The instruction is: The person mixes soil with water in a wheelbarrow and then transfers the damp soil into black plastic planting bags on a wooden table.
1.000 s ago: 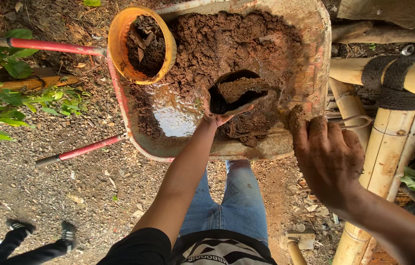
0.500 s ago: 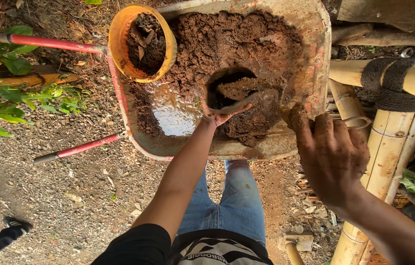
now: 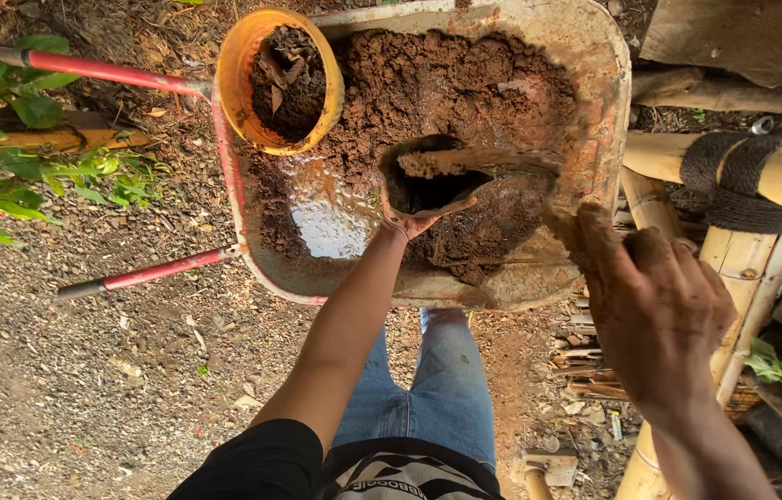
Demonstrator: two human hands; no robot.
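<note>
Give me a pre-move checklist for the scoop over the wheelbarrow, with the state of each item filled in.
1. Left hand has the dark scoop held from below: ok.
2. Scoop is loaded with wet soil: ok, a clump sits on its upper edge.
3. Scoop is over the wheelbarrow, so spills fall inside: ok.
4. Right hand is free to help: not ok, it is coated in mud and sits outside the barrow rim.
5. Orange bucket is steady on the barrow's edge: cannot tell, it leans over the rim.
6. Water puddle in the barrow is clear of the scoop: ok.
</note>
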